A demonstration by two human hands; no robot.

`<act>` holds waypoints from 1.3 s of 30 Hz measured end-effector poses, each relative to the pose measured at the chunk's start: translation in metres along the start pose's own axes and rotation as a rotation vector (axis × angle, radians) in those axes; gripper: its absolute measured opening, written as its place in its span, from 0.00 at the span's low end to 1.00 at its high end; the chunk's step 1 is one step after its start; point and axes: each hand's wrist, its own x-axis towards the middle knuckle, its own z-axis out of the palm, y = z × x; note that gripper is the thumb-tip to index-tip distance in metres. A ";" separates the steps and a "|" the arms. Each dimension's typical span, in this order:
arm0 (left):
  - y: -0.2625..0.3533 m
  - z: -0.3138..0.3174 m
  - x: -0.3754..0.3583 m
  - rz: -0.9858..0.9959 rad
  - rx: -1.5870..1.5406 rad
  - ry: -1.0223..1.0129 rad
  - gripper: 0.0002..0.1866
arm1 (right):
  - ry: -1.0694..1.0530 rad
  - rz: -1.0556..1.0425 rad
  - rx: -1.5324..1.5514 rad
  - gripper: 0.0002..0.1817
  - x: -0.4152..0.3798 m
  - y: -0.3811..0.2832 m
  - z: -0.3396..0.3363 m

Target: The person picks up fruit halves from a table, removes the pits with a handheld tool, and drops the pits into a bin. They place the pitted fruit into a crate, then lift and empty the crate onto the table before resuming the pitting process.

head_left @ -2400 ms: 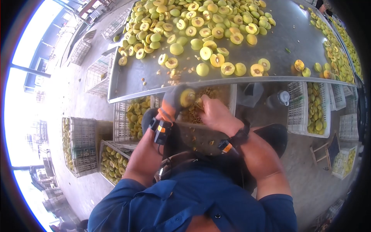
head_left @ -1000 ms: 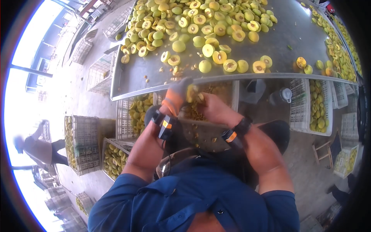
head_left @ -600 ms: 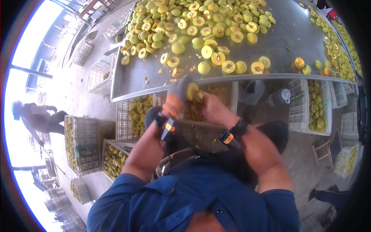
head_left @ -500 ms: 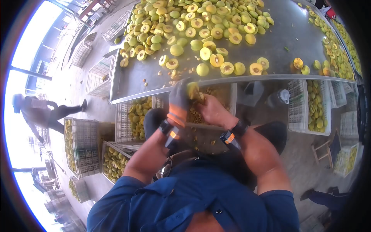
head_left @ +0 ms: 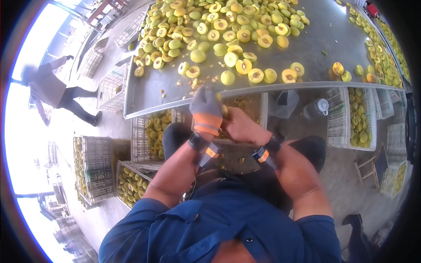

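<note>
My left hand (head_left: 206, 107), in a grey glove with an orange cuff, is closed around a yellow-green apricot (head_left: 225, 111) just below the table's front edge. Most of that fruit is hidden by the fingers. My bare right hand (head_left: 242, 125) is closed against its right side, knuckles up; what its fingers hold is hidden. Under both hands stands a crate (head_left: 264, 115) with yellowish pieces in it. On the metal table (head_left: 324, 65) above lie many halved apricots (head_left: 244, 66), cut faces showing brown centres, among whole-looking ones and loose small stones.
Crates of fruit (head_left: 154, 136) stand left of my knees, with a stacked crate (head_left: 98, 171) further left. At the right are another fruit crate (head_left: 340, 120), a clear jug (head_left: 316, 108) and a wooden stool (head_left: 370, 170). A person (head_left: 61, 90) is at the far left.
My left hand has turned so its gloved back covers more of the apricot. The right hand stays close beside it. The person at the left has moved and changed stride.
</note>
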 end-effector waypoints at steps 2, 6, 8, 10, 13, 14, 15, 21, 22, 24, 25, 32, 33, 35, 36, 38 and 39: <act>0.012 0.000 -0.007 0.109 0.011 0.030 0.12 | -0.027 -0.101 0.046 0.12 0.000 0.003 -0.001; 0.008 -0.005 -0.007 0.282 -0.013 -0.060 0.11 | 0.016 -0.142 0.012 0.12 -0.001 0.010 -0.001; -0.003 -0.006 -0.006 0.392 0.046 -0.086 0.10 | -0.096 0.110 0.130 0.12 -0.004 -0.002 -0.011; -0.010 -0.011 0.001 0.608 0.208 -0.096 0.11 | -0.205 0.279 0.236 0.12 -0.003 -0.010 -0.022; -0.008 -0.018 0.012 0.747 0.270 -0.154 0.15 | -0.030 -0.245 -0.027 0.11 0.000 0.005 -0.010; -0.008 -0.020 0.014 0.751 0.248 -0.183 0.17 | 0.020 -0.384 -0.107 0.10 0.000 0.001 -0.008; -0.012 -0.019 0.017 0.754 0.239 -0.182 0.17 | -0.020 -0.337 -0.094 0.10 -0.005 -0.003 -0.011; 0.002 -0.023 0.017 0.786 0.224 -0.255 0.14 | 0.008 0.087 0.072 0.11 -0.010 -0.005 -0.001; 0.007 -0.021 0.015 0.817 0.247 -0.210 0.13 | 0.146 -0.130 -0.137 0.12 -0.009 -0.001 0.005; 0.003 -0.017 0.015 0.762 0.240 -0.194 0.13 | 0.056 -0.059 -0.066 0.12 -0.008 0.004 0.002; -0.009 -0.015 0.017 0.677 0.209 -0.225 0.16 | 0.013 -0.023 -0.027 0.12 -0.008 0.003 0.001; -0.001 -0.010 0.012 0.714 0.368 -0.166 0.20 | 0.086 0.004 -0.021 0.13 -0.011 -0.003 0.003; -0.005 -0.010 0.010 0.728 0.399 -0.166 0.20 | 0.073 -0.003 0.006 0.13 -0.013 -0.002 0.002; 0.009 -0.017 0.003 0.754 0.463 -0.154 0.20 | -0.061 0.080 0.028 0.12 -0.011 -0.012 -0.007; 0.008 -0.017 0.006 0.734 0.393 -0.181 0.20 | -0.179 0.171 0.025 0.11 -0.009 -0.024 -0.019; 0.009 -0.016 0.015 0.695 0.248 -0.232 0.18 | -0.208 0.167 0.038 0.09 -0.008 -0.028 -0.021; 0.007 -0.016 0.017 0.762 0.274 -0.183 0.17 | -0.119 0.072 0.054 0.08 -0.009 -0.023 -0.012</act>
